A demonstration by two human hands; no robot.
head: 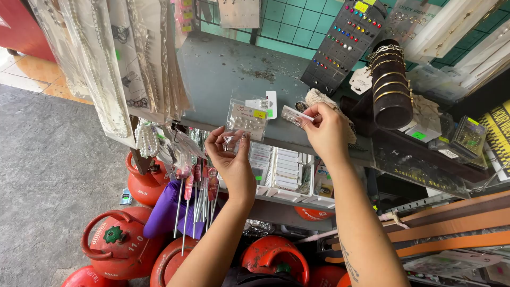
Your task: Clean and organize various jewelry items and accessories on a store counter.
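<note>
Two hands: centre of frame
Left hand (232, 159): pinching crinkly clear plastic packet (232, 140)
Right hand (325, 130): gripping small flat white-edged earring card (295, 116)
Shelf (223, 74): dusty grey metal

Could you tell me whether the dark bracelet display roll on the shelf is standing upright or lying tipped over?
Upright. The dark bracelet display roll stands on end on the grey shelf, its gold bangles ringing it in level bands.

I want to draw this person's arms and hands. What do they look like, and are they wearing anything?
Both arms are bare, with no sleeves in view and no gloves. The left hand shows painted fingernails, some with a dark pattern. The right hand has no ring or watch that can be seen. The right forearm carries a dark tattoo low on its inner side. No bracelets show on either wrist.
</note>
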